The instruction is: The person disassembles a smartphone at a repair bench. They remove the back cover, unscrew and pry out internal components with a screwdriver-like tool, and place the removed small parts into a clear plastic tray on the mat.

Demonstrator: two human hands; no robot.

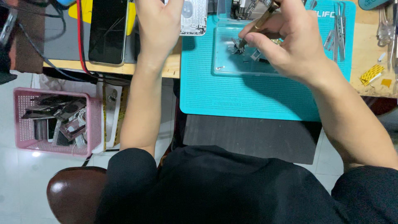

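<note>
A slim brass-coloured tool, pen-like and probably a fine screwdriver, is pinched between the thumb and fingertips of the right hand, its dark tip pointing down into a clear plastic parts tray among small dark metal bits that are too small to make out. The tray lies on a teal work mat that covers the right part of a wooden bench. Just left of the tray, at the mat's upper edge, the left hand lies over a silver phone housing, fingers curved on it; whether it truly grips the housing cannot be told, since the fingers run out of view. Several metal tweezers lie on the mat's upper right, and yellow tape scraps sit on the bare wood beyond. To the far left on the bench, a black phone with a cracked screen lies face up, with a red cable running beside it. Below on the floor stands a pink plastic basket full of phone parts, near a brown stool seat.
</note>
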